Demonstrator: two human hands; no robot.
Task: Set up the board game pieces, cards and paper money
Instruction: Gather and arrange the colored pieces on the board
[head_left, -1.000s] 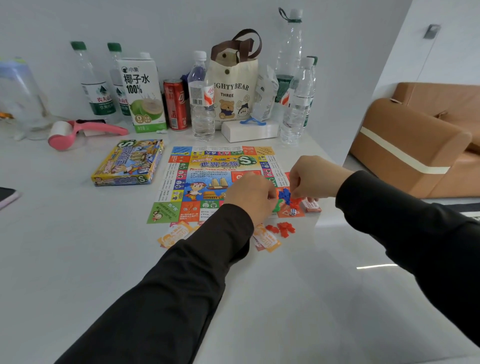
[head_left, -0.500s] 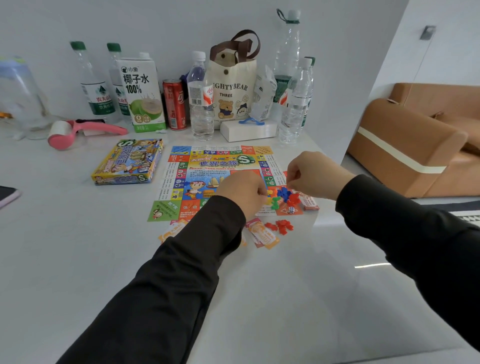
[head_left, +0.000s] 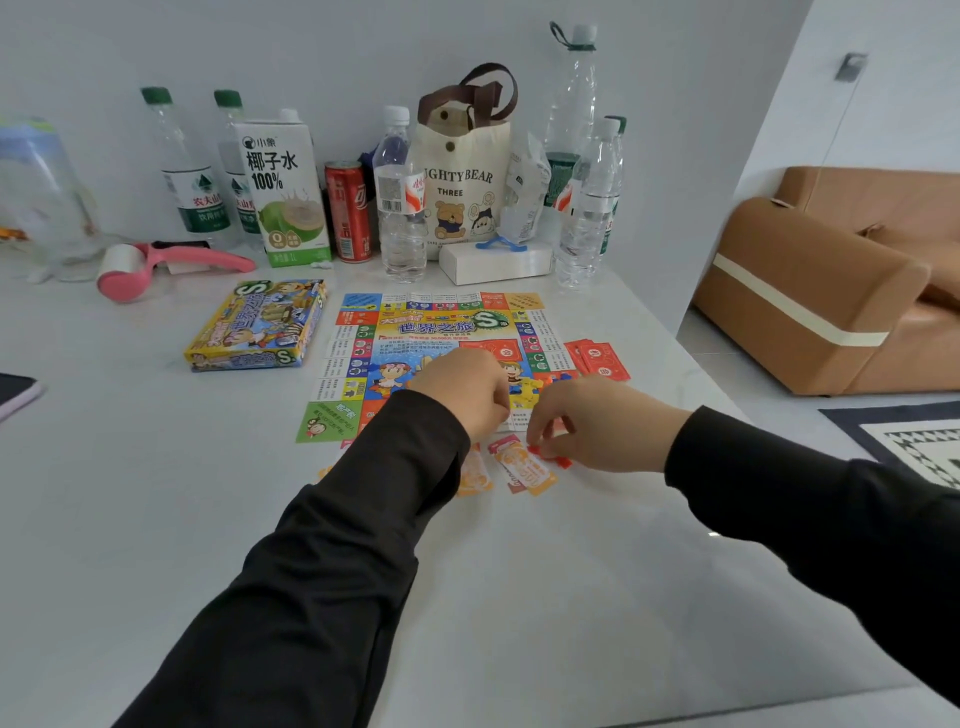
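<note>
Right hand (head_left: 597, 426) pinching small red pieces (head_left: 550, 456) just off the near edge of the game board (head_left: 431, 332)

Left hand (head_left: 465, 387) curled shut over the board's near right corner, contents hidden, can't tell what it holds; right fingertips closed on red pieces, probably sorting them by colour off the board. Paper money (head_left: 527, 470) lies just below the board, touching the red pieces, under the right hand. Red cards (head_left: 597, 358) sit at the board's right edge, game box (head_left: 257, 325) left of the board, all on table (head_left: 156, 519)
</note>
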